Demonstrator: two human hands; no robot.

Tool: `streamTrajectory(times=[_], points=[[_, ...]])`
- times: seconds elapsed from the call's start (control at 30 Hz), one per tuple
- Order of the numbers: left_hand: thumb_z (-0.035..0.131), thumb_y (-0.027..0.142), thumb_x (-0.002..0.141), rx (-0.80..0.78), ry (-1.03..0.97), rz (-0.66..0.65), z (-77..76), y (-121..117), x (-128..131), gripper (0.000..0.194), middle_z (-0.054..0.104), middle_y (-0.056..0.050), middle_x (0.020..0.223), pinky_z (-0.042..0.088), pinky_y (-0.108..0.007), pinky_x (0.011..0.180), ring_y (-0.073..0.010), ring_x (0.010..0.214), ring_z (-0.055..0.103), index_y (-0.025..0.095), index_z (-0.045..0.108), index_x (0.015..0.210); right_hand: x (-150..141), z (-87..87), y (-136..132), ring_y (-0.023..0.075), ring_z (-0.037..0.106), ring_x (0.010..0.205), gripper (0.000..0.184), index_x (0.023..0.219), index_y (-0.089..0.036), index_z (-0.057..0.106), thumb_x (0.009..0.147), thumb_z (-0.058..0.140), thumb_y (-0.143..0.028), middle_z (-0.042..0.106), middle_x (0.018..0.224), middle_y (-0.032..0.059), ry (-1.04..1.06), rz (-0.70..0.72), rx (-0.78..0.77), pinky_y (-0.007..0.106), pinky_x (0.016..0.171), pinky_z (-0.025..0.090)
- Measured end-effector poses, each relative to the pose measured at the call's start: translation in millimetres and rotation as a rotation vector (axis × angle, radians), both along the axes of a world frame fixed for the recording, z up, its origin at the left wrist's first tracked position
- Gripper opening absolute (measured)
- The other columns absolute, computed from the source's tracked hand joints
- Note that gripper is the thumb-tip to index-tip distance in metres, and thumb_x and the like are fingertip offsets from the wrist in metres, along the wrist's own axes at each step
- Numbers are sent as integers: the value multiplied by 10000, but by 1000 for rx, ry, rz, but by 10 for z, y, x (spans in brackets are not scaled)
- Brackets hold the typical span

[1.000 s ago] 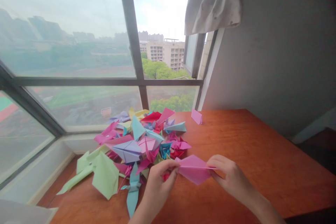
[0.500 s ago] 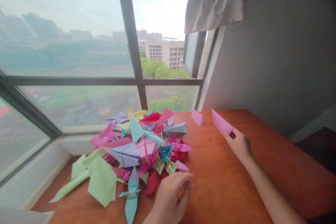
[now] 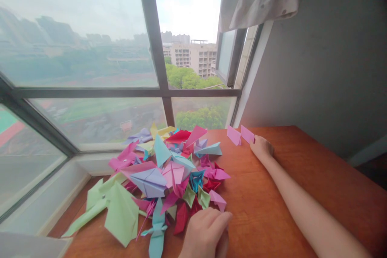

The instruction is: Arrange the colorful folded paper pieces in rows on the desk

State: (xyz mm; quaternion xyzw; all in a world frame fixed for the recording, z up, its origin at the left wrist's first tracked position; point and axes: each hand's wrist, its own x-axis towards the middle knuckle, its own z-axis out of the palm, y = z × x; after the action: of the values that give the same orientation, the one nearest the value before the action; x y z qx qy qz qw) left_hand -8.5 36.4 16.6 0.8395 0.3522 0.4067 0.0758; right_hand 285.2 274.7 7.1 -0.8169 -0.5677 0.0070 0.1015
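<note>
At the far side of the wooden table, my right hand [image 3: 262, 148] pinches a folded pink paper piece [image 3: 247, 134] by its near end. Just left of it stands a second folded pink paper piece [image 3: 234, 135], set apart by a narrow gap. My left hand [image 3: 207, 231] rests low in the middle with its fingers curled; whatever it may hold is hidden. Beside it lies a heap of origami [image 3: 172, 169] in many colours. Closest to the left hand are a pink folded piece [image 3: 217, 200], a red folded piece [image 3: 181, 217] and a light blue origami bird [image 3: 157, 229].
A large pale green origami figure [image 3: 121, 213] lies at the table's left edge. Window frames [image 3: 121, 93] rise behind the brown table [image 3: 290, 193]. A curtain [image 3: 263, 0] hangs at upper right, beside a grey wall [image 3: 332, 68].
My right hand has moved farther away across the table, bringing the pink paper piece down beside the other one. My left hand stays curled near the heap. The view has shifted slightly.
</note>
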Motion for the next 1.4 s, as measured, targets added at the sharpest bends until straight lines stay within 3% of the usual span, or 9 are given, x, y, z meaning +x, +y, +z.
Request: streamTrajectory(times=[0.33,0.6,0.9,1.23,1.4], points=[[466,60,767,-32,23,2,-18,-24,19,334,669,-42,734,436,-277,569,-186,630,621,206,543,1057,12,-56,52,256,655,959,345,1112,-165,711,883,489,-296,688,1093,168,41,-6,33,311,756,467],[468,65,769,-50,26,5,-1,-31,4,318,663,-37,730,404,-275,555,-185,639,618,207,555,1040,78,-10,-105,232,647,911,353,1043,-173,717,890,468,-371,710,1031,125,138,-7,165,286,694,431],[451,61,801,-73,-36,-10,164,-29,-18,324,684,-60,774,465,-264,596,-181,677,638,202,566,1070,-42,-16,-650,207,656,840,282,936,-201,687,838,496,-384,722,923,64,300,122,303,277,688,446],[465,83,856,-166,-108,29,234,-57,-36,245,708,-74,853,502,-260,666,-191,770,663,206,597,1021,-575,-76,-1416,227,678,767,294,860,-210,687,845,472,-410,737,845,66,579,413,276,334,725,514],[452,106,890,-178,-115,37,352,-75,-69,237,719,-78,896,527,-269,723,-186,800,672,205,615,1030,-769,-143,-1634,213,668,743,276,826,-205,689,865,466,-363,729,822,62,615,527,230,319,708,511]])
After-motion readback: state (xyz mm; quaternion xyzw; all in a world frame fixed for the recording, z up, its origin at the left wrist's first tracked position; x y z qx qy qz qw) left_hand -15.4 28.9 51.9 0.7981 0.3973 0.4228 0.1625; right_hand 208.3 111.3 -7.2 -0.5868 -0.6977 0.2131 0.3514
